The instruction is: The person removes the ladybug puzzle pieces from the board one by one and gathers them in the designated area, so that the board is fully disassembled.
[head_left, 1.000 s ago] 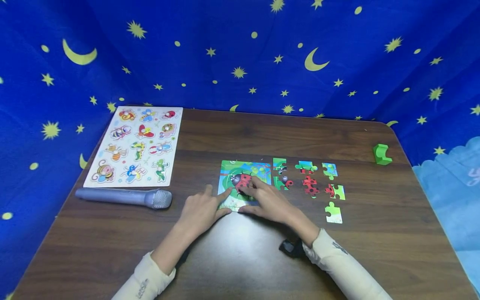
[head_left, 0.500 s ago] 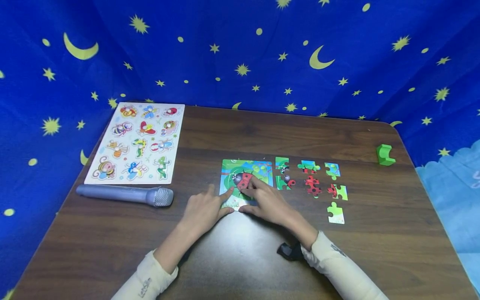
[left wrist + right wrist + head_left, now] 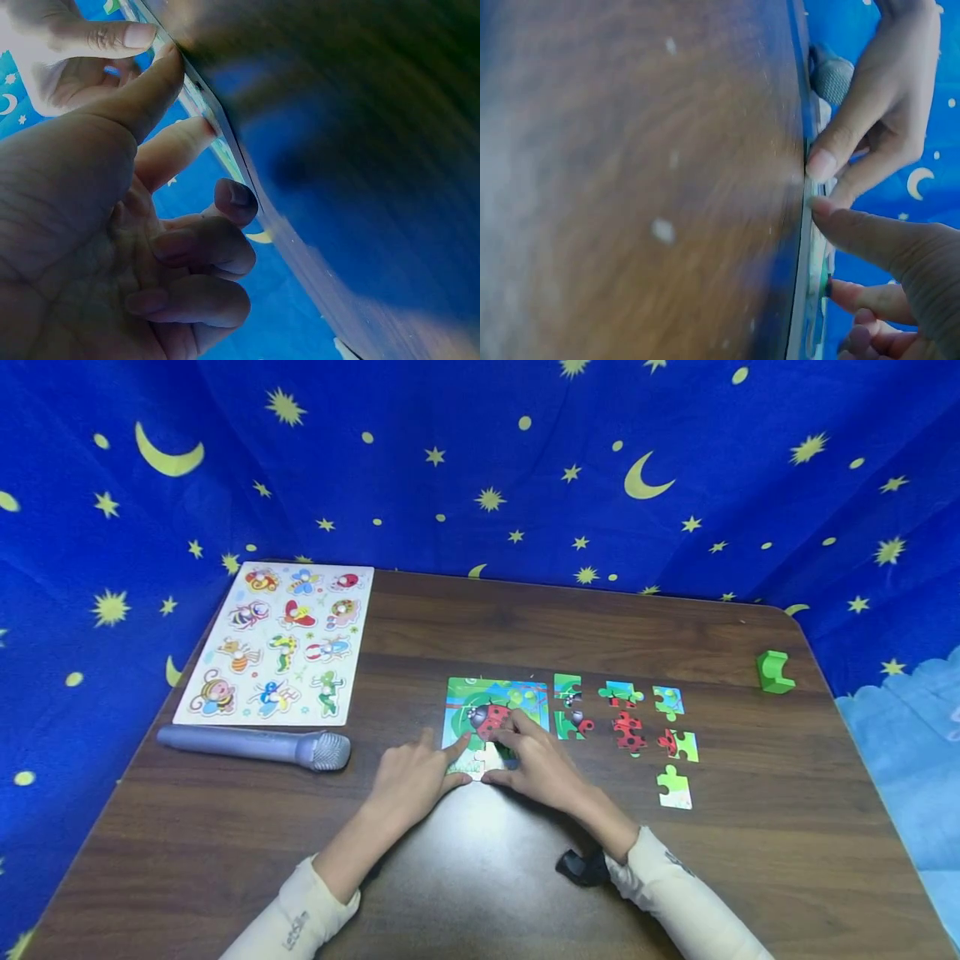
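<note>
In the head view a square ladybug jigsaw puzzle (image 3: 462,710) lies in front of both hands. My left hand (image 3: 408,781) comes from the left, its index finger extended onto the puzzle's lower left and its thumb at the near edge. My right hand (image 3: 542,766) pinches a pale green-and-white puzzle piece (image 3: 491,758) at the near edge, between thumb and bent index finger. Both thumbs are close together. In the left wrist view the left hand's other fingers (image 3: 202,244) curl loosely without holding anything. The right wrist view shows the right thumb (image 3: 855,229) against the puzzle's edge.
Several loose puzzle pieces (image 3: 628,732) lie in rows right of the puzzle. A white insect peg board (image 3: 300,672) and a grey microphone (image 3: 255,747) lie at left. A green block (image 3: 775,672) stands near the right edge. A blue star-patterned curtain (image 3: 450,435) hangs behind the table.
Both hands stay at the puzzle's near edge. The pale piece under the right index finger shows more brightly, with its outline now visible. The head view has shifted slightly.
</note>
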{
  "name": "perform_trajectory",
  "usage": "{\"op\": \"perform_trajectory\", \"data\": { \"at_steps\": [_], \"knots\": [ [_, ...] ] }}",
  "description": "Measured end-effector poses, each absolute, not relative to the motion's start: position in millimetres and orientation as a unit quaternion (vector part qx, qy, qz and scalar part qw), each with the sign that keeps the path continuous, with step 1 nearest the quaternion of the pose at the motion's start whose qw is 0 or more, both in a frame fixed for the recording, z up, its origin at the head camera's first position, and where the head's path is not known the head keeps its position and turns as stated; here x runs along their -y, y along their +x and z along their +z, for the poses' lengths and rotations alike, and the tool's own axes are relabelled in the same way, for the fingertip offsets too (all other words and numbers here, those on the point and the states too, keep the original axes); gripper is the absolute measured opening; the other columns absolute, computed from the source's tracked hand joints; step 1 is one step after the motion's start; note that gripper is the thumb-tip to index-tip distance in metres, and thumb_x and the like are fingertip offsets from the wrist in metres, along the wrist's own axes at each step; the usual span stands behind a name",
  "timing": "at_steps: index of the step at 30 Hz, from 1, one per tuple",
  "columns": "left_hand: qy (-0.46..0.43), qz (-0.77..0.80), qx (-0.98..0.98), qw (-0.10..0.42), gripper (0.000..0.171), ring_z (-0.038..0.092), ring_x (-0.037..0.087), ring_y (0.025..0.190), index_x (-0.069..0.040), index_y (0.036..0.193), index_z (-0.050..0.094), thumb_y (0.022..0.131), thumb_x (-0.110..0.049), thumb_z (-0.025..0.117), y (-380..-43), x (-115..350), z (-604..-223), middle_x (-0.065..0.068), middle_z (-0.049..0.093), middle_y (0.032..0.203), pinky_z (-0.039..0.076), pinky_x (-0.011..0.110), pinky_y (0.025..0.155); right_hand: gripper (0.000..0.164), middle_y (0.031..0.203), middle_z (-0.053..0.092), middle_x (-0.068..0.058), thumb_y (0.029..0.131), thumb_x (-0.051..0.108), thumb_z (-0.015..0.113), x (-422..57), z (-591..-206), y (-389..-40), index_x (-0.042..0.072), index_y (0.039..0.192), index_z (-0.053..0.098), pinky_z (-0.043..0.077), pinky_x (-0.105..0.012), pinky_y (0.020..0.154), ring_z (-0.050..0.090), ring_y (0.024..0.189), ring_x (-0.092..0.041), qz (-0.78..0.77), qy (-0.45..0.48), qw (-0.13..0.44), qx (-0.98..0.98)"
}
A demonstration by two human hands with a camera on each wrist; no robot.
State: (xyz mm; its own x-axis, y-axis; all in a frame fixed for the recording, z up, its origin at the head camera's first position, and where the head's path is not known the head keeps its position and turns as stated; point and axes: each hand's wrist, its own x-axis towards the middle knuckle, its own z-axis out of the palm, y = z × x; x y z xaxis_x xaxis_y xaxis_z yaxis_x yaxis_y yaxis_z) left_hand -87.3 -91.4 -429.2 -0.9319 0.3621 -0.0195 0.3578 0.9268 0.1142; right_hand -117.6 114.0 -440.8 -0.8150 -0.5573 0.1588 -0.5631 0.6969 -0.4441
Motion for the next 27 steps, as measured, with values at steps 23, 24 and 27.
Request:
{"op": "perform_trajectory", "data": {
  "at_steps": [23,24,27],
  "knots": [
    [0.195,0.074,-0.977,0.032,0.057,0.054,0.024,0.053,-0.031,0.140,0.058,0.089,-0.056,0.064,-90.0,93.4,-431.0,0.020,0.065,0.107,0.046,0.037,0.049,0.037,0.090,0.054,-0.003,0.082,0.033,0.081,-128.6,-426.1,-139.1,0.004,0.104,0.076,0.044,-0.027,0.064,0.049,0.076,-0.013,0.093,0.455,0.037,0.885],
    [0.195,0.074,-0.977,0.034,0.057,0.054,0.024,0.053,-0.031,0.140,0.058,0.089,-0.056,0.064,-90.0,93.6,-431.3,0.020,0.065,0.107,0.045,0.037,0.049,0.037,0.092,0.056,-0.004,0.081,0.034,0.081,-127.1,-424.8,-140.2,0.004,0.103,0.076,0.048,-0.029,0.066,0.053,0.078,-0.015,0.083,0.460,0.036,0.883],
    [0.193,0.075,-0.978,0.034,0.057,0.052,0.023,0.052,-0.031,0.140,0.057,0.089,-0.056,0.064,-90.1,93.8,-430.9,0.020,0.065,0.106,0.045,0.037,0.049,0.037,0.097,0.060,-0.006,0.081,0.036,0.079,-121.9,-422.2,-144.3,0.005,0.100,0.076,0.053,-0.034,0.073,0.059,0.084,-0.018,0.060,0.473,0.033,0.878]
  ]
}}
